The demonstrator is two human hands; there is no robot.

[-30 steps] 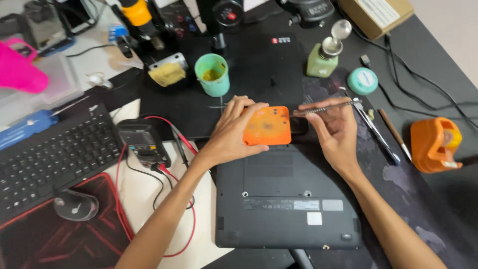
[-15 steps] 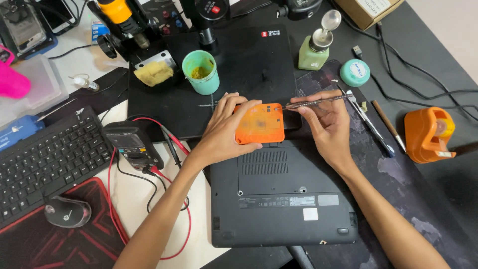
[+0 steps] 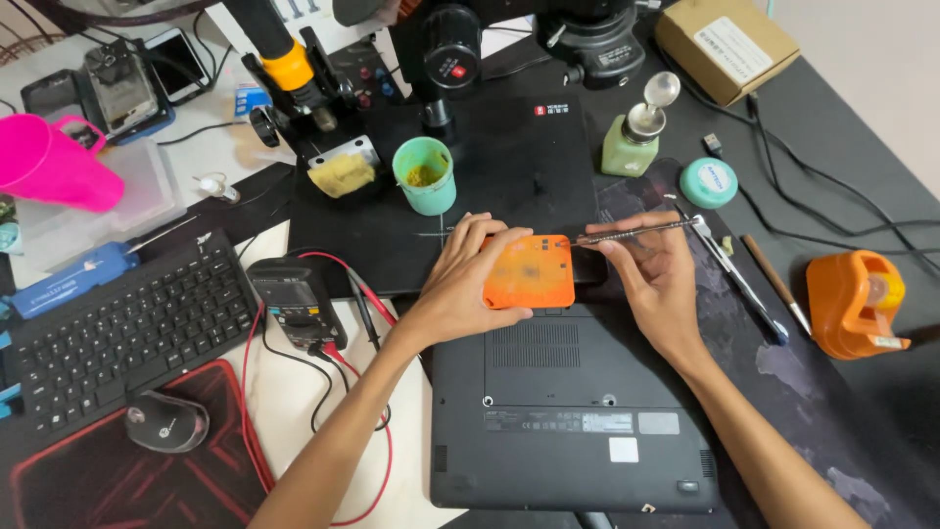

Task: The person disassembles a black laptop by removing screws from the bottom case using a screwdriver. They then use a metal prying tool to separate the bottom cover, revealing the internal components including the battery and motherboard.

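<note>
A black laptop (image 3: 573, 421) lies upside down on the dark mat in front of me. An orange square pad (image 3: 530, 271) rests across its far edge. My left hand (image 3: 460, 279) grips the pad's left side, fingers curled over its top. My right hand (image 3: 654, 274) pinches a thin metal tool (image 3: 636, 231) that lies level, its tip touching the pad's upper right corner.
A green cup (image 3: 424, 174) and a green pump bottle (image 3: 634, 137) stand behind the pad. A multimeter (image 3: 297, 302) with red and black leads, a keyboard (image 3: 117, 333) and a mouse (image 3: 166, 421) sit left. Tweezers (image 3: 739, 279) and an orange tape dispenser (image 3: 857, 302) lie right.
Both hands hold the same grip on the pad and the tool. The head view has shifted, so the desk sits slightly lower in frame.
</note>
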